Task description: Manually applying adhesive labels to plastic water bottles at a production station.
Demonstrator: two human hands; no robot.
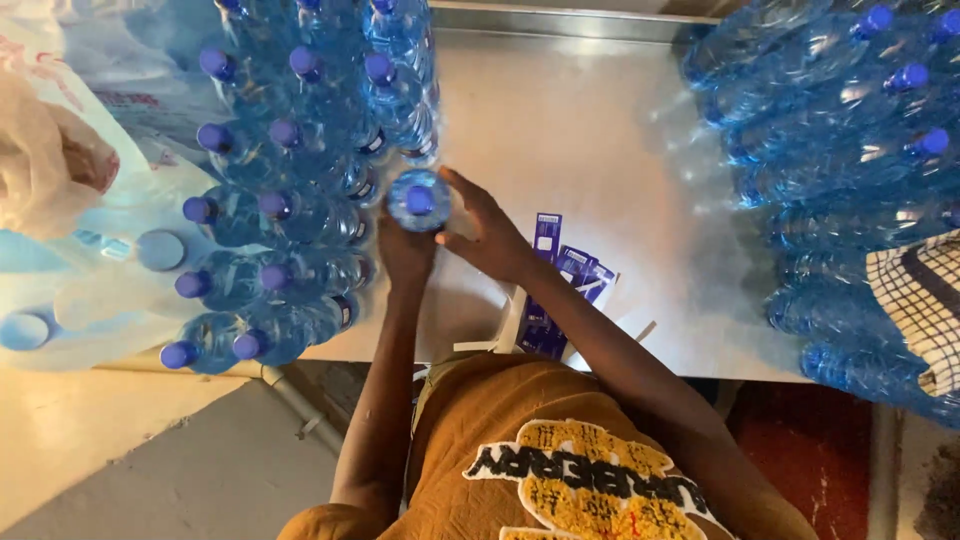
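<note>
the right hand (487,232) and left hand (405,255) both close round one upright blue water bottle (418,200), fingers of the right spread along its side, the left cupped under and behind it, so the bottle stands steady at the front of the metal table (560,130). its blue screw cap (420,199) is on; the contents can't be told through the tinted plastic. just left of it stand rows of like capped bottles (290,200), packed close and touching. under the right wrist lies a sheet of dark blue labels (560,290). across the table, well apart, more bottles lie stacked on their sides (840,150). far left, clear plastic bags (90,250) hold loose things.
</note>
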